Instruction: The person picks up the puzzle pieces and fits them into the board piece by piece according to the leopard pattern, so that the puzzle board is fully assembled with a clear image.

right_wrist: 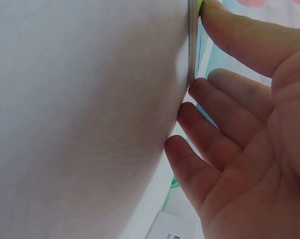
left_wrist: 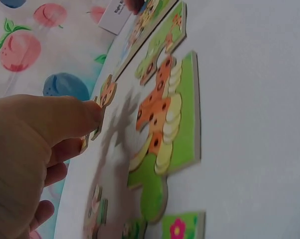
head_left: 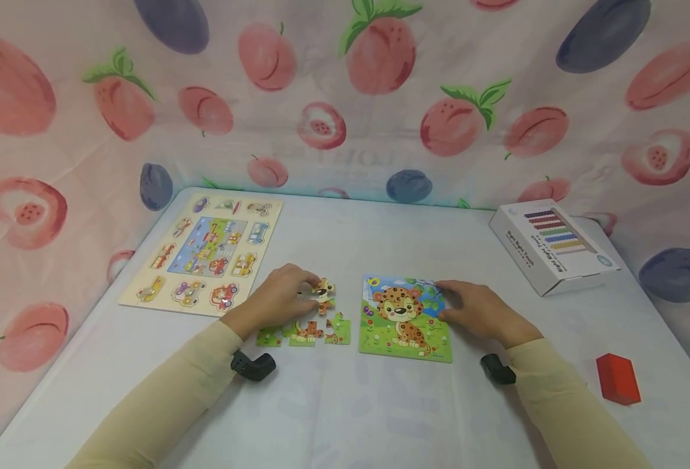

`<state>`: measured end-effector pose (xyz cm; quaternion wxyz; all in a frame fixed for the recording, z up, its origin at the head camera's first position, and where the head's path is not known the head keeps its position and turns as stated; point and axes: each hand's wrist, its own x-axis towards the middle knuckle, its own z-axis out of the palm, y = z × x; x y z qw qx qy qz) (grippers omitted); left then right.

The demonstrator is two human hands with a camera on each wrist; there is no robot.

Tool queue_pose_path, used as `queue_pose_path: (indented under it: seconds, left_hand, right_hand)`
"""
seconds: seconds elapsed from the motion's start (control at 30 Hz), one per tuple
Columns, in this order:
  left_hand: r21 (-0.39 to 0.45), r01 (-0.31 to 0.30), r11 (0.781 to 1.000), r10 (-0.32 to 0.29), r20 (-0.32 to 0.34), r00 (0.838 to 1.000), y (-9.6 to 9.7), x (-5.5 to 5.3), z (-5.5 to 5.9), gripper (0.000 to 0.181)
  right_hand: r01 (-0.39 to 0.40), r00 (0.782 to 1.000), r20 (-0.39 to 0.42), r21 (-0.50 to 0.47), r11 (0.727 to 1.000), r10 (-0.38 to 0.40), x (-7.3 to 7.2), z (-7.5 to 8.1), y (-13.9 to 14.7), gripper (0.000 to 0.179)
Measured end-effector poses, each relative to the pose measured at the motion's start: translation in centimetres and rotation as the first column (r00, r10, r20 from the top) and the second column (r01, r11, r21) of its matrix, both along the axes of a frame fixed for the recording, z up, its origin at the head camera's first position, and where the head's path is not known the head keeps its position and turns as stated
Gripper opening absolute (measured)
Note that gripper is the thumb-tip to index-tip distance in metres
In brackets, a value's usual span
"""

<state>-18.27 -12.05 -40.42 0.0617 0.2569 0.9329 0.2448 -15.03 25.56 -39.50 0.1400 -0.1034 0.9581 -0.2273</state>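
My left hand (head_left: 283, 296) pinches a jigsaw puzzle piece (head_left: 324, 290) with part of a leopard's face between thumb and fingers. In the left wrist view this piece (left_wrist: 108, 91) is held above the table, its shadow beside it. Below it lie several loose pieces, among them a green one with spotted legs (left_wrist: 162, 117) and a grassy corner piece (head_left: 268, 337). To their right lies a square leopard picture board (head_left: 405, 319). My right hand (head_left: 478, 309) rests at the board's upper right edge, thumb and fingertips touching it, the other fingers (right_wrist: 187, 159) extended loosely.
A wooden peg puzzle board with vehicles (head_left: 245, 225) lies at the back left. At the back right stands a white box (head_left: 546, 251) with coloured rods pictured on it. A red block (head_left: 618, 379) sits at the right. Fruit-patterned cloth (head_left: 380, 130) hangs behind the table.
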Motion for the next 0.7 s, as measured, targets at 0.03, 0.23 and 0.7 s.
queue_pose_path:
  seconds: [0.03, 0.23, 0.7]
  left_hand:
    - [-0.003, 0.002, 1.0, -0.002, 0.0, 1.0, 0.2, 0.0, 0.0, 0.038]
    - [-0.011, 0.019, 1.0, -0.019, -0.006, 1.0, 1.6, 0.1, 0.4, 0.037]
    - [-0.013, 0.086, 0.996, -0.086, -0.009, 0.996, 4.3, 0.1, 0.9, 0.038]
  right_hand:
    - [0.0, 1.0, 0.0, 0.001, 1.0, 0.0, 0.0, 0.0, 0.0, 0.064]
    - [-0.003, 1.0, -0.004, -0.003, 1.0, 0.003, 0.1, 0.0, 0.0, 0.064]
    - [0.007, 1.0, 0.002, -0.01, 1.0, -0.007, 0.0, 0.0, 0.1, 0.064]
